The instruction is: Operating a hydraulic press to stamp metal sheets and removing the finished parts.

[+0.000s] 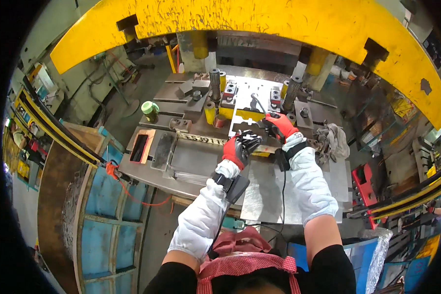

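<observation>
Over the grey steel press bed (141, 172), the red-and-black-gloved right hand (281, 126) appears closed on a slender grey curved rod (260, 103) above the shiny flat metal plate (243, 100); the similarly gloved left hand's grip cannot be determined. Loosened fingers could drop the rod, scratching the plate.

Yeah, dark capital letters and digits (205, 139) are running along that long, narrow, pale-faced bar (208, 140). The red-and-black-gloved left hand (241, 148) is sitting right where they're ending.
</observation>
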Demonstrator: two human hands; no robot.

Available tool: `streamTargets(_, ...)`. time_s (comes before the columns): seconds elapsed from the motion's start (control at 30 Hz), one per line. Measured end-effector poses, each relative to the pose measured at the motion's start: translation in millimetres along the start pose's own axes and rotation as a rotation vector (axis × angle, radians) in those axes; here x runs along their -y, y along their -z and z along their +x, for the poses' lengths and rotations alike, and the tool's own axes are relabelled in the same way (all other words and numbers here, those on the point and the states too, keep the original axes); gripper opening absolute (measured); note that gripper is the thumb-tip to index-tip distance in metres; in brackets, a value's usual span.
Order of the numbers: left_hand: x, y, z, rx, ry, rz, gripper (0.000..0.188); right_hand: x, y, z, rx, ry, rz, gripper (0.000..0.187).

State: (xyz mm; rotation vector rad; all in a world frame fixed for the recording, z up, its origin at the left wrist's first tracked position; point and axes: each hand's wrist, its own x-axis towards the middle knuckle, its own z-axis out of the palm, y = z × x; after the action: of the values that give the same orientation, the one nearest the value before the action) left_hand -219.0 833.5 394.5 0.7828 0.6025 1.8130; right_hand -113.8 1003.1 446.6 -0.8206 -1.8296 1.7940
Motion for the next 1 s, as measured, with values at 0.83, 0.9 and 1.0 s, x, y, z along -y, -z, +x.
streamTargets(0.83, -3, -8, 12, -0.588, 0.166, -0.338, 0.032, -208, 61, -313, -0.429, -0.196, 0.666, 0.021)
streamTargets(0.9, -2, -11, 14, -0.604, 0.169, -0.344, 0.029, -210, 64, -314, -0.441, -0.220, 0.697, 0.021)
streamTargets(1.0, -2, -14, 11, -0.531, 0.133, -0.134, 0.037, -212, 67, -316, -0.402, -0.149, 0.693, 0.020)
